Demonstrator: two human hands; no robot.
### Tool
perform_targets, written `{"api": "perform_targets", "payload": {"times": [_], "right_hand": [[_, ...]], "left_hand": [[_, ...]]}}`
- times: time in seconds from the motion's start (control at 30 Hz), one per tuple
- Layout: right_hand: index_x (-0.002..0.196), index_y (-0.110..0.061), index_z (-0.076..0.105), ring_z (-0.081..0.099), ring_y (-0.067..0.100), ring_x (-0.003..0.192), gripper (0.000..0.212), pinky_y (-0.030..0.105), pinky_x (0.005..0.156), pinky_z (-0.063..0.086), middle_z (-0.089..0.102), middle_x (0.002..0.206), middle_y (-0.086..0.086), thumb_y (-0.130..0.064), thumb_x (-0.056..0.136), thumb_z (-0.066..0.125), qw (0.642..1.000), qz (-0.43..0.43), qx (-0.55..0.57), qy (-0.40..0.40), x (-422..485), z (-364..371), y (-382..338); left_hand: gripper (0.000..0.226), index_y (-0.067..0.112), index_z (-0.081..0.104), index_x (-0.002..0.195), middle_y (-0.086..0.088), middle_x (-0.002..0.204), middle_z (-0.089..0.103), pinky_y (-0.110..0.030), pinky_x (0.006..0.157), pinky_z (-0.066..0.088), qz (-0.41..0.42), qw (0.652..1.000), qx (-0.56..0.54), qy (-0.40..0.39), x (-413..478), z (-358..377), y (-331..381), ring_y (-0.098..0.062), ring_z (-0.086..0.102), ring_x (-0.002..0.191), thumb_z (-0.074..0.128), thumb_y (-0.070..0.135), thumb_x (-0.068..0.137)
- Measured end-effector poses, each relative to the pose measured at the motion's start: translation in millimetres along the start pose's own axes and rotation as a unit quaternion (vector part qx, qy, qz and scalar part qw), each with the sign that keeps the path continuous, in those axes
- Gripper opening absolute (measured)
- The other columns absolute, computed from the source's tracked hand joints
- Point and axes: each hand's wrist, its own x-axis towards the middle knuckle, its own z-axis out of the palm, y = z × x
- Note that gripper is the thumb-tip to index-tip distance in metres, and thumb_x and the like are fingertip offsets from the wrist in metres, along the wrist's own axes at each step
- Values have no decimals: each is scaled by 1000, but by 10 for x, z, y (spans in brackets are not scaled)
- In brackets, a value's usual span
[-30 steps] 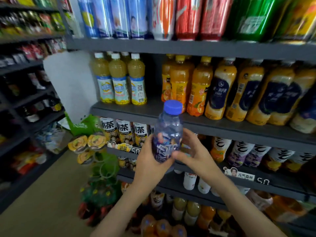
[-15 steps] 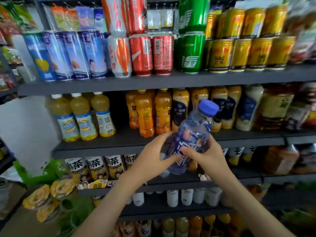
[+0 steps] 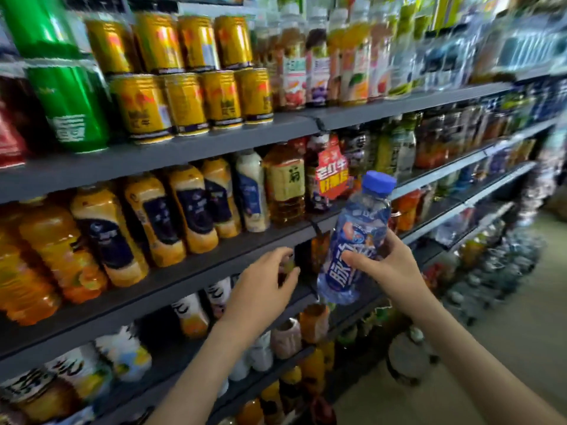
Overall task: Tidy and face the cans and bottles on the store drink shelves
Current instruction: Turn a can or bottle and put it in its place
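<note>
Right hand [image 3: 395, 268] gripping bottle [image 3: 357, 237], left hand [image 3: 260, 283] loose

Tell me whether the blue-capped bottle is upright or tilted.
Tilted: held in the right hand, the blue-capped bottle leans with its cap toward the right.

one head-worn camera looks forward and down, close to the drink shelves [image 3: 184, 157], which run off obliquely to the right; floor [image 3: 506, 348] shows at lower right.

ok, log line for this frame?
right hand: holds blue-capped bottle | left hand: open, apart from bottle | bottle: tilted, unshelved
</note>
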Motion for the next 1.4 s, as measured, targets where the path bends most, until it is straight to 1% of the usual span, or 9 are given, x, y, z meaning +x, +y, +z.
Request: {"api": "perform_targets", "payload": {"times": [0.13,0.27,0.53,0.7,0.77,0.9,1.03,1.2,1.4], "right_hand": [[110,-20,59,68,13,94,58,33,79,54,70,105,-3,-36,59,81,999,-9,-40,26,429,-966,119],[104,-24,59,68,8,90,43,26,75,53,71,101,-6,-22,68,82,998,-15,-54,36,888,-1846,222],[106,-19,60,69,8,86,45,17,64,53,72,100,-5,-17,67,82,997,-12,-28,67,1943,-3203,617],[104,-20,62,70,8,84,43,24,70,55,73,95,-6,-18,67,84,993,-7,-38,112,2759,-4026,947],[103,-21,62,70,9,83,42,21,67,55,73,93,-6,-18,66,84,992,1,-33,125,3080,-4397,1020],[104,-22,63,70,10,85,54,23,68,55,73,96,-5,-33,55,83,986,9,-37,160,3646,-5195,1158],[101,-20,63,71,13,84,54,27,69,54,74,93,-3,-31,51,82,980,16,-31,194,4137,-6045,1351],[95,-23,63,70,18,85,53,41,77,56,74,91,-2,-34,47,83,980,8,-31,195,4845,-7116,1624],[99,-22,64,70,21,87,60,46,81,56,74,94,1,-37,45,85,989,3,-31,147,5802,-8403,1944]], "left_hand": [[37,22,50,130,4,124,58,-35,88,48,33,999,0,7,575,716,733,-14,58,108,51,33,95],[37,26,50,131,7,125,57,-34,84,50,41,999,6,8,1137,1368,1415,-13,58,106,49,38,96],[40,26,47,133,8,131,54,-29,92,43,71,997,41,3,2343,2411,2156,-12,51,117,47,41,95],[41,25,48,133,7,131,54,-28,91,42,105,994,20,1,3282,3213,2597,-13,52,117,49,38,94],[42,25,47,134,8,134,53,-25,91,40,122,992,15,-7,3698,3523,2814,-12,51,118,49,38,95],[45,25,43,139,9,140,46,-23,94,39,149,988,5,-32,4469,4131,3322,-12,51,120,45,40,97],[46,26,39,141,9,141,44,-27,93,42,159,986,7,-42,5124,4762,3749,-12,47,123,42,41,97],[45,23,40,141,8,134,48,-25,86,41,143,990,8,-10,5855,5588,4310,-13,50,118,43,36,98],[46,31,33,144,11,136,43,-21,70,37,87,996,31,22,6765,6510,5114,-14,53,110,40,35,99]]}}
